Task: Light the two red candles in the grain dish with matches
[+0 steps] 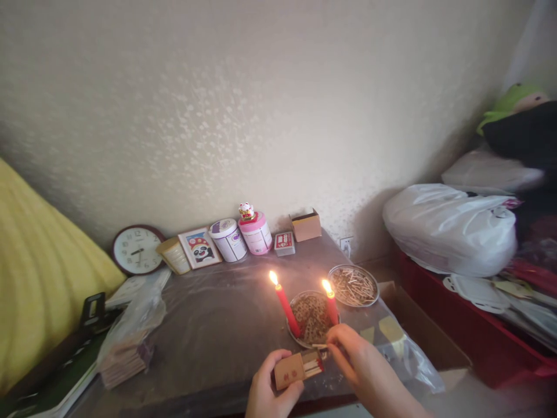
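Observation:
My left hand (266, 388) holds a small brown matchbox (297, 368) with its drawer slid partly open, near the table's front edge. My right hand (359, 363) pinches a matchstick (319, 346) just above the box's open end. Right behind my hands, two lit red candles, one (285, 306) tilted left and one (331, 305) to its right, stand at a round metal dish (311, 316) full of matches. A second metal dish (353, 285) of matches lies behind it to the right.
Along the wall stand a round clock (137, 249), a panda picture (199, 247), two tubs (242, 237), a red card box (284, 242) and a cardboard box (306, 226). A plastic bag of matchboxes (129, 339) lies at left. White bags (450, 227) pile on the right.

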A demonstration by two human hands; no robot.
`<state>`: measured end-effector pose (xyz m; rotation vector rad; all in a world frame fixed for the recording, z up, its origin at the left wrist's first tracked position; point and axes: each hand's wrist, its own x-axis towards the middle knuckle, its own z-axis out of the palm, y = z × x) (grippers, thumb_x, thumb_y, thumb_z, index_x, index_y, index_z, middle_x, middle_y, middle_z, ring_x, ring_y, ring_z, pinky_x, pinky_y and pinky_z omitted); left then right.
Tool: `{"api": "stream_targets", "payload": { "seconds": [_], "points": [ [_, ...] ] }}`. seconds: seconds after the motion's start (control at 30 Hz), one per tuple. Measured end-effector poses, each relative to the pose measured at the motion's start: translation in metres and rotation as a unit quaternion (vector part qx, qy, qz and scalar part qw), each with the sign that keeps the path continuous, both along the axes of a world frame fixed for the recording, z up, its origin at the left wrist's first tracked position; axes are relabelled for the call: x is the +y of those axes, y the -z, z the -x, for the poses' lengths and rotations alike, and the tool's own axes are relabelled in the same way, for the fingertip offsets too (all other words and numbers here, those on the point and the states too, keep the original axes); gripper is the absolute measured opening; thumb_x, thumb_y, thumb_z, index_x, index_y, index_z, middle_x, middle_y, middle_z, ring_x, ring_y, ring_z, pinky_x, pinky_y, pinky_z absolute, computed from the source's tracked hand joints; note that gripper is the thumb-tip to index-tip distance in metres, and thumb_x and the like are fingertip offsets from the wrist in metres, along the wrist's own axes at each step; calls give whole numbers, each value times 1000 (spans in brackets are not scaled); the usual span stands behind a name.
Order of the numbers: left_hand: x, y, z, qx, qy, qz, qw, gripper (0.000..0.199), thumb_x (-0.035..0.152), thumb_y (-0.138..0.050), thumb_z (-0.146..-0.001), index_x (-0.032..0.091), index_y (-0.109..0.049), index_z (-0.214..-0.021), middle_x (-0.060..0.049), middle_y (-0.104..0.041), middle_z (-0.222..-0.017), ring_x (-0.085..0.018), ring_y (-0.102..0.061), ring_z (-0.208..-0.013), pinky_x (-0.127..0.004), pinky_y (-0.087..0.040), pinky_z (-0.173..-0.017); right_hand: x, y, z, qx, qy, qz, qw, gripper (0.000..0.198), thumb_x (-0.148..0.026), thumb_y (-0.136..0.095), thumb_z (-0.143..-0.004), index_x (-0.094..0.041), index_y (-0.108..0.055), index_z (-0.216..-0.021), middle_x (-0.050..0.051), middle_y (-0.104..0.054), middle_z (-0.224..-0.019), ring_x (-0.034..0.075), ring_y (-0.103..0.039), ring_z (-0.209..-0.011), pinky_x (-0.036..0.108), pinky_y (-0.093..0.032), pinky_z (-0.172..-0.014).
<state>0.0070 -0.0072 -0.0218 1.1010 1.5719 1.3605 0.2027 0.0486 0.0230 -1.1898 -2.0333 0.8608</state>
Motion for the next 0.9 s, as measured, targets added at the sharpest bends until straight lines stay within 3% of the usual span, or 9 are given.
{"api": "stream_targets", "payload": {
  "seconds": [0.1,0.27,0.6,0.9],
  "points": [
    [0,-1,-1,-39,-13,8,999,41,22,-75,-52,14,-65,-91,-7,-71,-78,-23,-64,-70,-32,-50,-63,5,-1,0,69,46,67,994,23,-32,-41,-95,-22,-55,-79,-1,-65,-70,19,-61,-68,26,-44,-63],
    [0,-2,-4,-131,-25,13,991,47,27,-80,-49,13,-63,-91,-8,-69,-76,-24,-63,-66,-35,-53,-58,3,4,10,157,26,154,975,26,-36,-42,-92,-20,-56,-77,3,-71,-75,20,-64,-72,27,-45,-64],
    [0,6,-10,-76,-14,-26,997,41,21,-76,-52,13,-65,-91,-11,-73,-82,-25,-66,-72,-32,-53,-64,-14,9,26,108,12,110,988,25,-35,-40,-91,-21,-52,-75,1,-65,-70,18,-61,-68,25,-43,-63],
    [2,15,-7,-60,-33,-12,998,38,40,-78,-56,17,-67,-85,-8,-72,-73,-23,-66,-66,-30,-52,-62,-17,29,40,138,-13,131,982,24,-38,-40,-88,-21,-49,-74,4,-68,-69,18,-62,-63,24,-45,-59]
  ]
}}
